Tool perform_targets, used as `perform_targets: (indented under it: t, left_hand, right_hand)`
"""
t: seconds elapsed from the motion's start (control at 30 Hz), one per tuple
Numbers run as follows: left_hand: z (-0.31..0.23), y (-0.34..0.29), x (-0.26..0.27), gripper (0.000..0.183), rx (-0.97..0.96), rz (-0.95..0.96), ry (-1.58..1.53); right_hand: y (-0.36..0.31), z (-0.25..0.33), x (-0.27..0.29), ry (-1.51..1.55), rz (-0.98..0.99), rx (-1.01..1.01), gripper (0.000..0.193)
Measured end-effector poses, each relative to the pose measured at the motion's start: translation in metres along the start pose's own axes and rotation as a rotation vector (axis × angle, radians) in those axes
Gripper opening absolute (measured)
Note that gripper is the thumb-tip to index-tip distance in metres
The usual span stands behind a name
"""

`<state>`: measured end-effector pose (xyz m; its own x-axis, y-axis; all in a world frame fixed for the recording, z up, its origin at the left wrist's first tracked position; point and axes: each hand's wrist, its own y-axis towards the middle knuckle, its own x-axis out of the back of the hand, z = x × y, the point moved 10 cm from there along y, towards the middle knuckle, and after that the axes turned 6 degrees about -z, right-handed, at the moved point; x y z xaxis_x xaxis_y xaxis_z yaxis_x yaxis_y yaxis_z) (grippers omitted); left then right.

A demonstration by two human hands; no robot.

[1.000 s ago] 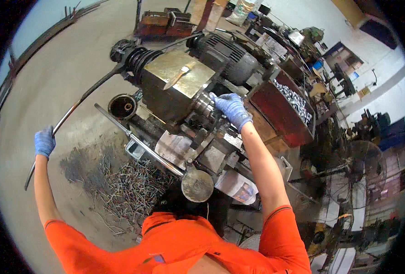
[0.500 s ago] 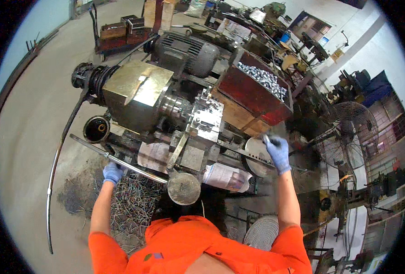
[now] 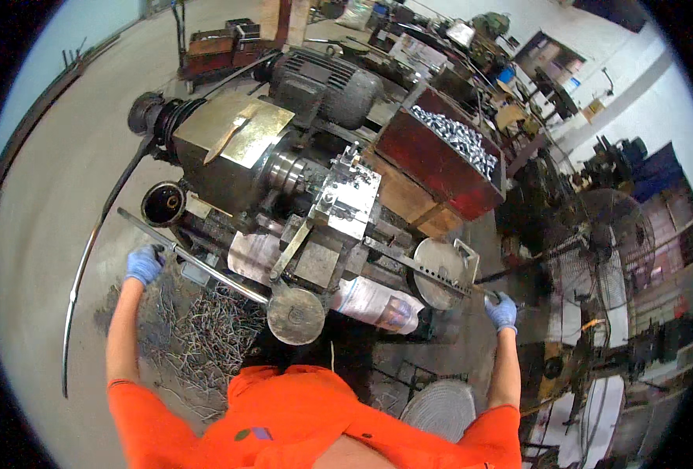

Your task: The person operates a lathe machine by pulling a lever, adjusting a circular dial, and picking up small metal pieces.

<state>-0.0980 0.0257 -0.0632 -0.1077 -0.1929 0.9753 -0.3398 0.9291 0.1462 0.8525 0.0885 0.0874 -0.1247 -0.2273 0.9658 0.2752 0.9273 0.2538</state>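
Note:
A lathe-like machine stands before me, with a metal chuck (image 3: 285, 172) and a shiny tool block (image 3: 348, 197). My left hand (image 3: 145, 265), in a blue glove, is closed beside a long metal rod (image 3: 220, 275). A dark piece shows at its fingers, too small to make out. On the other side, my gloved right hand (image 3: 502, 311) is closed round the outer end of a lever bar (image 3: 417, 266) with a row of holes. Below the block a round grey disc (image 3: 296, 316) sits at the rod's near end.
A red bin (image 3: 432, 160) full of small shiny metal parts stands behind the machine, beside a motor (image 3: 327, 86). A brush (image 3: 228, 139) lies on the housing. Metal shavings (image 3: 206, 328) cover the floor at left. A large fan (image 3: 608, 234) stands at right.
My left hand has moved left and up along the rod. My right hand has come down from above the lever bar to its outer end. The view has shifted slightly.

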Motion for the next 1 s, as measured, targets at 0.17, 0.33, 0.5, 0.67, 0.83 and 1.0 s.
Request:
perform_targets:
  t: [0.17,0.33,0.5,0.67,0.83,1.0]
  left_hand:
    - [-0.024,-0.002,0.125,0.026,0.065,-0.293,-0.218]
    - [-0.081,0.010,0.161,0.028,0.031,-0.348,-0.301]
    - [-0.103,0.035,0.103,0.033,-0.017,-0.219,-0.180]
    - [-0.107,0.037,0.099,0.032,0.150,-0.168,-0.118]
    - [-0.096,0.042,0.096,0.032,0.167,-0.267,-0.128]
    - [-0.096,0.040,0.101,0.032,0.203,-0.231,-0.153]
  right_hand:
    - [0.013,-0.018,-0.040,-0.247,0.186,0.065,0.062]
    - [0.010,-0.031,-0.046,-0.175,0.233,-0.123,0.059]
    - [-0.052,-0.050,-0.033,-0.109,0.001,-0.113,0.051]
    - [-0.170,-0.083,-0.006,0.019,-0.056,-0.236,0.042]
    - [-0.322,-0.217,-0.008,-0.149,0.248,-0.696,0.045]
    - [-0.347,-0.225,-0.017,-0.227,0.293,-0.761,0.041]
